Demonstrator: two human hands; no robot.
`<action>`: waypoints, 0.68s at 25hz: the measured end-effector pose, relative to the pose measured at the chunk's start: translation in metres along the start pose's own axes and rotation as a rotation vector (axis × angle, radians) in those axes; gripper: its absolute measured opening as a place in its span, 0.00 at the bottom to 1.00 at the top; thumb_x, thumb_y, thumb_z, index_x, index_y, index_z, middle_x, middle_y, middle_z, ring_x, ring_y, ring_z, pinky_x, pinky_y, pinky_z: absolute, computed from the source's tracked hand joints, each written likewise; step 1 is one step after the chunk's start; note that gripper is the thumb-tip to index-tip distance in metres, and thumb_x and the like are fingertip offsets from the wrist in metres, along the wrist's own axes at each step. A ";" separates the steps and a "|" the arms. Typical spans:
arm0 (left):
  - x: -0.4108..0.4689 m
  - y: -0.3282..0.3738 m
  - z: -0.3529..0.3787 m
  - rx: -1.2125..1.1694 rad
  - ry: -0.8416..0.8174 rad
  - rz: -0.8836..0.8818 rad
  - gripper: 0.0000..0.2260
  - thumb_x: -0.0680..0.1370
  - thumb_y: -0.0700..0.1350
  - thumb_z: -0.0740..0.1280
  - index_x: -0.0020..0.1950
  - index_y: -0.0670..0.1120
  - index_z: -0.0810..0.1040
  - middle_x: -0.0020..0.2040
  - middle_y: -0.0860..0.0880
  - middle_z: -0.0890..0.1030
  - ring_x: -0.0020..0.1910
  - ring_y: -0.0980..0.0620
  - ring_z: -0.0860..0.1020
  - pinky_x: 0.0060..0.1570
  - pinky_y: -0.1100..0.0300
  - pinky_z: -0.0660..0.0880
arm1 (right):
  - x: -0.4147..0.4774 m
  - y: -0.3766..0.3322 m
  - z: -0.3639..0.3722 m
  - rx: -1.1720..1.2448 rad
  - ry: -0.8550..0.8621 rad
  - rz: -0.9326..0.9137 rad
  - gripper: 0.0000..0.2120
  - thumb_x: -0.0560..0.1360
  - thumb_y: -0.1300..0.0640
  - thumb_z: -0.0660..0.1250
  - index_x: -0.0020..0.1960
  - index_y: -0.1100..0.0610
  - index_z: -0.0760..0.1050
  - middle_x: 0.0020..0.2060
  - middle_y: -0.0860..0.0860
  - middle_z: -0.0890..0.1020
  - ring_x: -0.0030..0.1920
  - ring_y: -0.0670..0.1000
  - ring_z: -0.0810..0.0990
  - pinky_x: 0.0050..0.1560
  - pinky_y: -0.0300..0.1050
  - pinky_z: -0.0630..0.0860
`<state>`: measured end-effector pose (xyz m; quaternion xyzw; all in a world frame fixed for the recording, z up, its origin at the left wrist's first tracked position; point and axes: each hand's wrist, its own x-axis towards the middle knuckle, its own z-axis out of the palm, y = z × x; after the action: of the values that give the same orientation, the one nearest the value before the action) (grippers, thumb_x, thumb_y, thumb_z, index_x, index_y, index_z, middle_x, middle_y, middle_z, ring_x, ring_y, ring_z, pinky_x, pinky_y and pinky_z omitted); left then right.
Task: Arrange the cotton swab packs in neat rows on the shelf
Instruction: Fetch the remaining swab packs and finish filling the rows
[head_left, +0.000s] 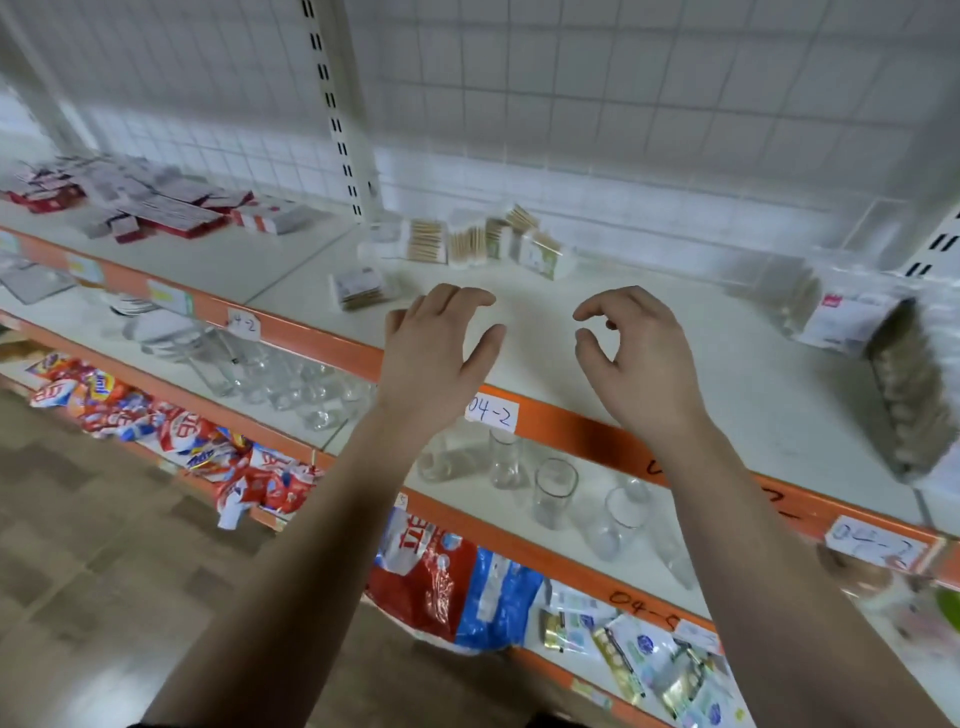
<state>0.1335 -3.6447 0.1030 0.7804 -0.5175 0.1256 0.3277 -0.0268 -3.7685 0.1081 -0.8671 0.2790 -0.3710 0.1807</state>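
Observation:
Several clear cotton swab packs (470, 241) with wooden sticks stand in a loose cluster at the back of the white shelf (727, 374). One flat pack (361, 287) lies apart at the front left. Larger packs (878, 353) lie tumbled at the far right. My left hand (436, 343) hovers over the shelf's front with fingers relaxed and spread, holding nothing. My right hand (636, 353) hovers beside it, fingers loosely curled, also empty. Both hands are short of the packs and touch none.
Red and white boxes (156, 205) crowd the same shelf at the left, past the slotted upright (340, 119). A wire grid backs the shelf. Drinking glasses (553, 491) stand on the shelf below, and snack bags (436, 577) fill the lowest one.

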 end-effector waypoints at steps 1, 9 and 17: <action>0.003 -0.008 0.005 -0.007 0.002 -0.014 0.20 0.77 0.58 0.55 0.61 0.50 0.75 0.56 0.52 0.77 0.55 0.49 0.76 0.57 0.45 0.71 | 0.009 0.002 0.008 -0.003 -0.013 0.001 0.09 0.73 0.58 0.65 0.52 0.53 0.77 0.50 0.48 0.77 0.52 0.52 0.75 0.48 0.40 0.67; 0.031 -0.065 0.009 0.120 0.012 -0.137 0.19 0.78 0.57 0.57 0.64 0.51 0.74 0.61 0.51 0.77 0.60 0.49 0.74 0.58 0.56 0.62 | 0.071 -0.002 0.068 0.047 -0.132 -0.072 0.08 0.74 0.57 0.65 0.53 0.53 0.77 0.50 0.45 0.75 0.53 0.51 0.74 0.48 0.40 0.67; 0.065 -0.161 -0.011 0.097 -0.001 -0.203 0.18 0.75 0.54 0.60 0.63 0.51 0.74 0.59 0.51 0.77 0.58 0.47 0.73 0.53 0.55 0.63 | 0.115 -0.037 0.138 0.065 -0.152 -0.014 0.08 0.74 0.57 0.65 0.54 0.52 0.77 0.53 0.46 0.76 0.54 0.49 0.74 0.48 0.40 0.67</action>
<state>0.3058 -3.6445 0.0845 0.8439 -0.4292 0.1162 0.3000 0.1544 -3.7962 0.0986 -0.8884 0.2462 -0.3141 0.2269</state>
